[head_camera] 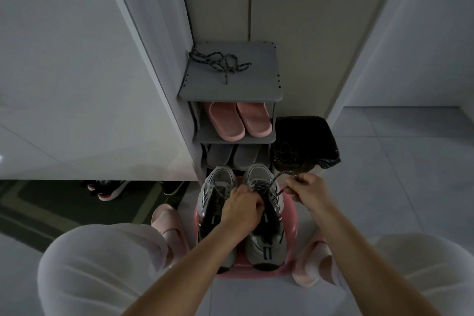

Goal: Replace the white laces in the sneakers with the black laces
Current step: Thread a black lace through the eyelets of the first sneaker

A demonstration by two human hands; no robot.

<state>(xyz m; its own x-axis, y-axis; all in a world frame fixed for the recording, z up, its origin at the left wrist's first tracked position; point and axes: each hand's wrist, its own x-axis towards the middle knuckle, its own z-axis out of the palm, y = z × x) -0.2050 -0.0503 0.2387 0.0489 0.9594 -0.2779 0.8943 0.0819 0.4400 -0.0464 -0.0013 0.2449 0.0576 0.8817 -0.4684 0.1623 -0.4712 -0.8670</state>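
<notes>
Pale tiled floor (pixel 397 161) — grey shoe rack (pixel 256 79)

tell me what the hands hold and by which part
Right hand pinches the dark lace along its free stretch, beside the right sneaker. Left hand curls over that sneaker's lacing; its grip is hidden.

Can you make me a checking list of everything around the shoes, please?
Surface: pink stool on pale floor tiles, holding both sneakers.
Job's things: left sneaker; right sneaker partly threaded with dark lace; spare lace on shoe rack.
Clutter: pink slippers, grey slippers, black-bagged bin.
Grippers: right hand pinches dark lace; left hand curled at right sneaker's lacing, grip hidden.
Cables: nothing seen.
Surroundings: white cabinet doors, dark mat at left.
</notes>
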